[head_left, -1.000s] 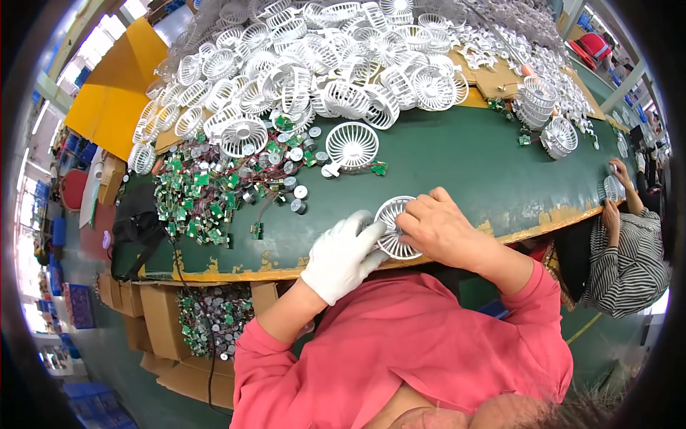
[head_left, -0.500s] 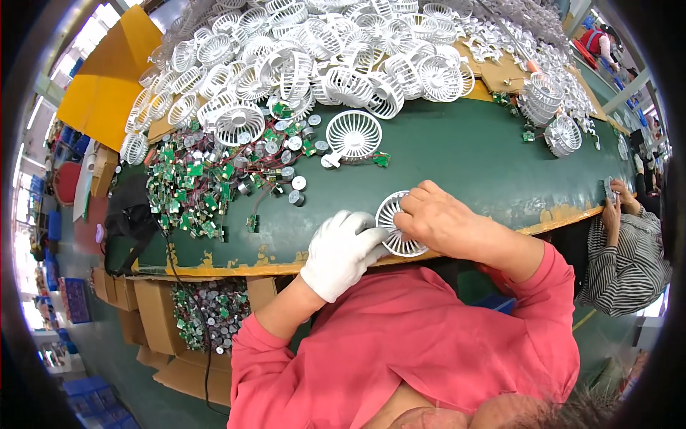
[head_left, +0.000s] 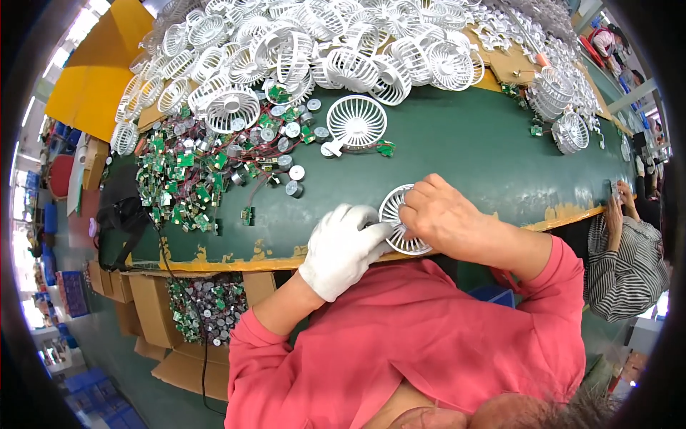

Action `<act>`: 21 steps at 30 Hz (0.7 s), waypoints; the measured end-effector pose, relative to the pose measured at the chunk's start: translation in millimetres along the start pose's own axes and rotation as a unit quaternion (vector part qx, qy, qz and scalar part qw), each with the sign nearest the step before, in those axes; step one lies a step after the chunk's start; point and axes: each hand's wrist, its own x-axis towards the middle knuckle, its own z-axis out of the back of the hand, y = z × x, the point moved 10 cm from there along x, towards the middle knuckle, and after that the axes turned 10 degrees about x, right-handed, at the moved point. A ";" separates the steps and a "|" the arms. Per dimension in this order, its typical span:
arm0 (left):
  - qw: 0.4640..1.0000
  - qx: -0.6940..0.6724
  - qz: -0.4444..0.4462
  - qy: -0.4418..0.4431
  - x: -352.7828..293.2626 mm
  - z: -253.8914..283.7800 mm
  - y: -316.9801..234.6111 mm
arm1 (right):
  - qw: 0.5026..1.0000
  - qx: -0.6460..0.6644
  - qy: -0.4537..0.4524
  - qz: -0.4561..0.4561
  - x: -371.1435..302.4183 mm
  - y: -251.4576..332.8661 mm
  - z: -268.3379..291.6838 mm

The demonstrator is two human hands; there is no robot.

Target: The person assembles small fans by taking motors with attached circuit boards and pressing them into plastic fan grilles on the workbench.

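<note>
My left hand [head_left: 344,250], in a white glove, grips the left rim of a round white fan housing [head_left: 394,207] with slatted ribs. My bare right hand [head_left: 444,218] is closed over the housing's right side, fingertips bent down into its middle. Whether those fingertips hold a small part is hidden. The housing is held near the table's front edge. Beyond it, another white fan housing [head_left: 356,121] lies on the table, with a small motor and a green circuit board [head_left: 386,148] beside it.
A large heap of white fan housings [head_left: 350,68] covers the back of the green table [head_left: 457,136]. Left of me lies a pile of wired motors and circuit boards [head_left: 186,168]. An open cardboard box [head_left: 153,311] with more stands below. A co-worker in stripes [head_left: 625,264] sits at right.
The view has shifted slightly, so the table's things sit a little higher and the pile further left. Both hands stay on the same fan housing, with only small finger movement.
</note>
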 end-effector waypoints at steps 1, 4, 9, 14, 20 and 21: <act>1.000 0.011 -0.005 0.005 0.5 -0.6 -0.2 | 1.000 -0.011 -0.005 0.016 0.6 2.0 0.2; 1.000 0.028 -0.015 0.002 0.3 0.3 -1.0 | 1.000 0.027 -0.012 0.007 0.2 -3.3 4.2; 0.998 0.054 -0.031 -0.031 -2.9 8.3 -0.9 | 0.996 0.007 -0.093 0.002 -10.5 -1.3 7.2; 0.991 -0.066 0.066 -0.097 -5.6 37.3 43.9 | 0.980 0.073 -0.182 -0.018 -9.6 -35.5 35.6; 0.975 0.198 0.051 -0.089 17.6 30.7 84.2 | 0.973 0.056 -0.195 -0.114 25.3 -107.5 21.9; 0.972 0.225 0.044 -0.039 26.9 18.6 88.9 | 0.972 0.053 -0.198 -0.112 29.2 -113.5 15.9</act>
